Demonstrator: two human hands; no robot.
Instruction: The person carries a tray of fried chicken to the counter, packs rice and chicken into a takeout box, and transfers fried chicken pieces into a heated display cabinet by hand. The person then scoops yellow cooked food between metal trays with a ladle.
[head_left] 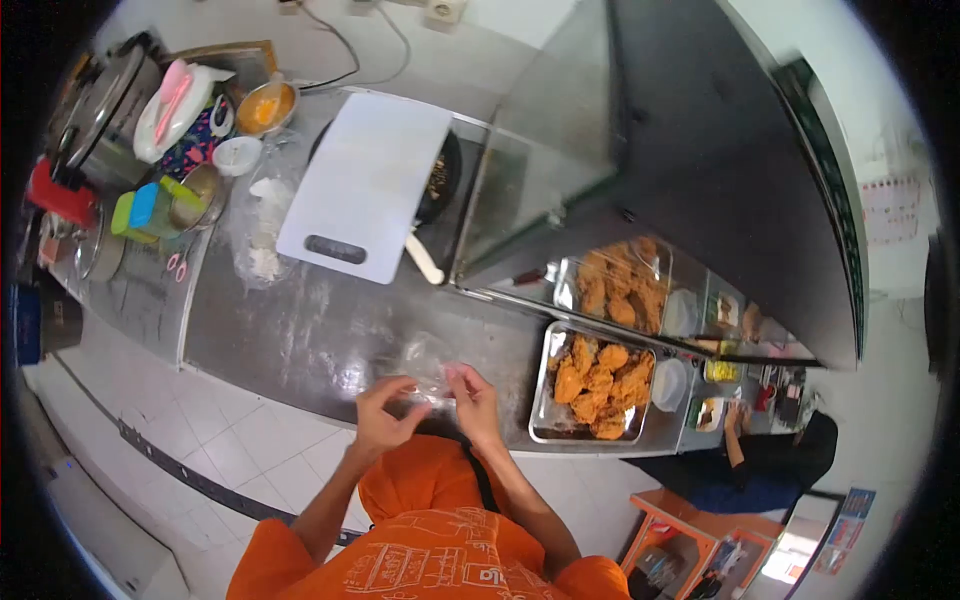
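Note:
A thin, clear plastic bag point(425, 362) hangs between my two hands, just over the near edge of the metal counter. My right hand point(475, 402) pinches its right side between thumb and fingers. My left hand point(385, 415) curls at its left edge, the thumb and forefinger bent around the crumpled plastic. Right of my hands, a metal tray point(538, 425) holds several pieces of fried chicken point(600, 380).
A white cutting board point(365, 180) lies over a black pan point(452, 180). A glass-fronted display case point(560, 150) rises on the right. Bowls, pink scissors point(177, 266) and a floury plastic bag point(262, 235) sit leftward. Another person point(770, 460) works at far right.

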